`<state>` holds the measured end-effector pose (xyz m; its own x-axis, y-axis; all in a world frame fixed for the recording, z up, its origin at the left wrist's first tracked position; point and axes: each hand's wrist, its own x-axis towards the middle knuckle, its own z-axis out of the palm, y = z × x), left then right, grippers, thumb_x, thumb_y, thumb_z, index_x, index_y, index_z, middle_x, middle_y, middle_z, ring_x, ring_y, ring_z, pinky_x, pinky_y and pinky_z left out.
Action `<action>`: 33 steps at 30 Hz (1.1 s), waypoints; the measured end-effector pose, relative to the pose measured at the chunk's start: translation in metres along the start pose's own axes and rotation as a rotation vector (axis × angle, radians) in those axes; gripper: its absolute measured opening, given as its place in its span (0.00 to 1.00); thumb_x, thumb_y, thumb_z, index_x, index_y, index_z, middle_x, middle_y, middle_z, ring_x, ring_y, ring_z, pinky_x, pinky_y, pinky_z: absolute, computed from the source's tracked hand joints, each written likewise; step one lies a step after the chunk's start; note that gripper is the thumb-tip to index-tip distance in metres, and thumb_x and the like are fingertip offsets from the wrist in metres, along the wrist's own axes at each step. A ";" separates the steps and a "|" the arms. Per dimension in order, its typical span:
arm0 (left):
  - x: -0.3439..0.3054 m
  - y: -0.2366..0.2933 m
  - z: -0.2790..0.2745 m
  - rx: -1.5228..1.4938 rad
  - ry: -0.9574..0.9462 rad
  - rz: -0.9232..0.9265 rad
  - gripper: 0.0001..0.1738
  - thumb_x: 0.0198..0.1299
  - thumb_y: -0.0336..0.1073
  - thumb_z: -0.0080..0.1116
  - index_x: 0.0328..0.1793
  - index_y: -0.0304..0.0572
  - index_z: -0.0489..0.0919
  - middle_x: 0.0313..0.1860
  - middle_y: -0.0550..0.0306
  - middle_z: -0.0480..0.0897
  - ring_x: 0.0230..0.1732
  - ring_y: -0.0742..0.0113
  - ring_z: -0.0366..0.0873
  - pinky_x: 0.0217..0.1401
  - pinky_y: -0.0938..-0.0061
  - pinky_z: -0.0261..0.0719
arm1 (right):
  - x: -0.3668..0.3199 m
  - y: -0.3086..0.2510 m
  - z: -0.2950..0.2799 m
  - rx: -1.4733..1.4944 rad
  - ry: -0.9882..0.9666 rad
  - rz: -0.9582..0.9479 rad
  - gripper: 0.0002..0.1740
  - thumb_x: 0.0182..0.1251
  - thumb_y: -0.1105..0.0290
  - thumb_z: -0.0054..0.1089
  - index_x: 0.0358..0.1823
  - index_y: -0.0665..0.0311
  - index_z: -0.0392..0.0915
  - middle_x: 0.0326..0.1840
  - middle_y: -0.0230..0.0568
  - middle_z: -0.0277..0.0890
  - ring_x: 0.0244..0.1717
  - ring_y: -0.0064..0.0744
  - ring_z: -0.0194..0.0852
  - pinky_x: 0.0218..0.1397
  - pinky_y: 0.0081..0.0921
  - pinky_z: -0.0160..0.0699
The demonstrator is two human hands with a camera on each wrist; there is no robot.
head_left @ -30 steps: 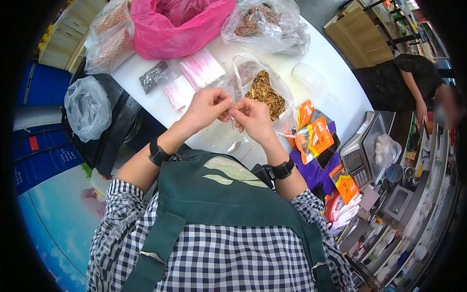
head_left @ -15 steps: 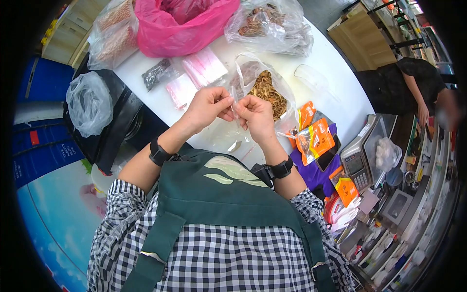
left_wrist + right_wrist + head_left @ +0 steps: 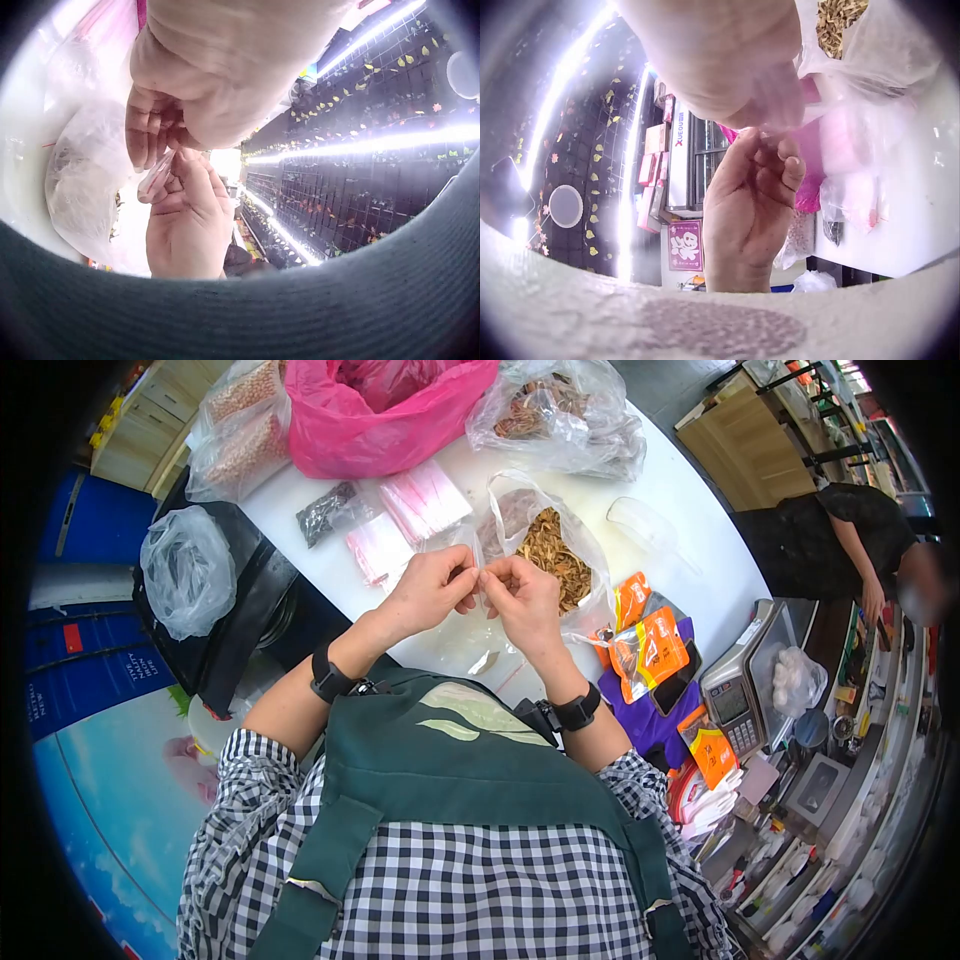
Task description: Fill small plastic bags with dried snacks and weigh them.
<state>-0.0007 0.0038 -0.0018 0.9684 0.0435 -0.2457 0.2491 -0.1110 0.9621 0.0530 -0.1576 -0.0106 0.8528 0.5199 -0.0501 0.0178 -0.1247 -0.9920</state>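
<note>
Over the near part of the white table, my left hand [image 3: 425, 595] and right hand [image 3: 527, 608] meet at the fingertips. Both pinch a small clear plastic zip bag [image 3: 159, 174] that has a red line along it. Most of that bag is hidden by the fingers in the head view. Just beyond the right hand stands an open clear bag [image 3: 590, 550] of dried, brown-yellow shredded pieces [image 3: 556, 560]. Flat packs of small red-lined zip bags [image 3: 425, 500] lie beyond the left hand, beside a small bag of dark grains [image 3: 325, 512].
A large pink bag [image 3: 390, 435] and a clear bag of brown dried goods [image 3: 560, 420] stand at the back. A clear scoop [image 3: 640, 525] lies at right. Orange packets [image 3: 648, 650], a phone [image 3: 678, 682] and a scale [image 3: 735, 700] line the right edge. Another person [image 3: 840, 540] stands beyond.
Both hands still pinch the small zip bag, and their fingertips have shifted slightly against each other. The table's contents sit a little further right and lower in the head view.
</note>
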 end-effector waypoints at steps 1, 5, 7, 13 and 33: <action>-0.001 0.002 0.000 0.076 -0.031 0.016 0.10 0.72 0.34 0.51 0.37 0.35 0.74 0.26 0.60 0.80 0.29 0.76 0.80 0.32 0.79 0.81 | -0.001 0.001 0.000 0.030 0.011 0.009 0.06 0.68 0.73 0.61 0.34 0.69 0.79 0.24 0.31 0.79 0.21 0.14 0.73 0.21 0.15 0.71; 0.000 -0.003 0.001 0.280 0.059 0.110 0.09 0.65 0.31 0.54 0.33 0.34 0.74 0.22 0.56 0.79 0.24 0.70 0.80 0.28 0.74 0.77 | 0.000 0.010 0.006 -0.102 0.067 -0.055 0.06 0.64 0.74 0.63 0.32 0.69 0.78 0.23 0.34 0.79 0.20 0.18 0.75 0.23 0.19 0.73; 0.002 -0.008 0.001 0.590 0.240 0.294 0.07 0.57 0.30 0.57 0.29 0.33 0.74 0.20 0.48 0.78 0.21 0.59 0.77 0.26 0.68 0.74 | 0.006 0.017 0.007 -0.595 0.278 -0.465 0.05 0.59 0.74 0.64 0.29 0.69 0.78 0.22 0.38 0.79 0.20 0.25 0.77 0.25 0.24 0.76; -0.002 -0.012 -0.011 0.677 0.265 0.284 0.06 0.50 0.27 0.59 0.33 0.34 0.75 0.28 0.45 0.78 0.23 0.55 0.75 0.28 0.64 0.72 | 0.009 0.014 -0.006 -0.458 0.268 -0.262 0.07 0.56 0.73 0.64 0.24 0.66 0.75 0.21 0.43 0.76 0.22 0.39 0.78 0.28 0.34 0.76; 0.016 0.017 -0.012 0.681 -0.125 0.450 0.18 0.47 0.19 0.50 0.40 0.40 0.86 0.43 0.51 0.86 0.39 0.48 0.83 0.42 0.60 0.80 | 0.014 0.022 -0.045 -0.168 0.141 0.157 0.08 0.57 0.73 0.66 0.32 0.71 0.80 0.22 0.38 0.81 0.18 0.19 0.74 0.24 0.17 0.75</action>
<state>0.0188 0.0145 0.0122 0.9621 -0.2554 0.0960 -0.2478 -0.6707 0.6991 0.0886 -0.1914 -0.0275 0.9161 0.3614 -0.1737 -0.0443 -0.3393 -0.9396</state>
